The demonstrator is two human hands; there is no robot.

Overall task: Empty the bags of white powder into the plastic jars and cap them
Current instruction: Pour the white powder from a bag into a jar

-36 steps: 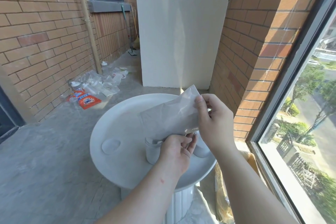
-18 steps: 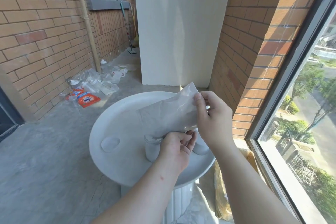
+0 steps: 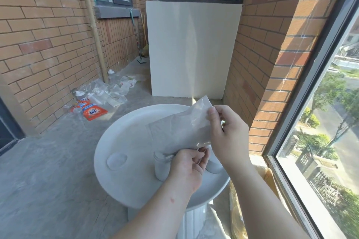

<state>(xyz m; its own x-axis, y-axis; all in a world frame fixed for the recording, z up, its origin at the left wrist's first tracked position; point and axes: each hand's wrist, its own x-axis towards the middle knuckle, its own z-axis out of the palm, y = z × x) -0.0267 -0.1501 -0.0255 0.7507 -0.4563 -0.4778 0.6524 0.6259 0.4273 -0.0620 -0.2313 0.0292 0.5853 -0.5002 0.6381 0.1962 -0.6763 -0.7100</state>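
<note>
In the lower middle of the frame, a clear plastic bag (image 3: 180, 132) of white powder was held tilted over a round white table (image 3: 124, 134), its high end toward the upper right and its low end pointing down to the left. The right hand (image 3: 227, 137) grasped the bag's upper edge, with the thumb in front and the fingers curled behind the film. The left hand (image 3: 186, 170), just below it, pinched the bag's lower corner between thumb and fingertips. That corner sat at the open mouth of a small plastic jar (image 3: 160, 168), which stood upright on the table and looked whitish through its wall. Whether the film touched the rim could not be told.

A second jar (image 3: 213, 165) stood just to the right, mostly hidden behind both hands, so its top could not be seen. A round, flat lid (image 3: 117, 161) lay on the table well to the left of the open jar.

At the middle left of the frame, an orange detergent packet (image 3: 93, 111) lay on the concrete floor beside a scatter of clear bottles and wrappers (image 3: 108, 93) against the brick wall. A white panel (image 3: 192, 48) stood at the centre top, and a cardboard box (image 3: 266, 176) sat under the window at the lower right.
</note>
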